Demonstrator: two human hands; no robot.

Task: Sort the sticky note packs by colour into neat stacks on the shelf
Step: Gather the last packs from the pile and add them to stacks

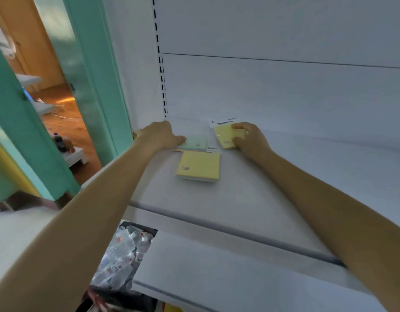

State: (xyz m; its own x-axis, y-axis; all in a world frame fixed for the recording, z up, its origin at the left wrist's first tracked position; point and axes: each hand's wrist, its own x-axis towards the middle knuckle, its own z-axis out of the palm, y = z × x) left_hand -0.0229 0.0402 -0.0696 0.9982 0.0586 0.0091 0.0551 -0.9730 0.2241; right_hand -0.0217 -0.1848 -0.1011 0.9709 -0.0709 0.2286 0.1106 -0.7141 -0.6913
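Observation:
Three sticky note packs lie near the back left of the white shelf (273, 188). My left hand (159, 135) grips the left edge of a pale green pack (194, 143), thumb on top. My right hand (247, 137) holds a small yellow pack (225, 137) with a white header card, fingers curled over its right side. A larger yellow pack (199, 165) rests flat and untouched just in front of the green one, its far edge tucked against it.
The shelf's back panel (284, 91) and a slotted upright (162, 75) rise behind the packs. A lower shelf (217, 273) juts out below. A bin of plastic-wrapped bottles (124, 253) stands at the lower left. A teal door frame (100, 82) opens to the left.

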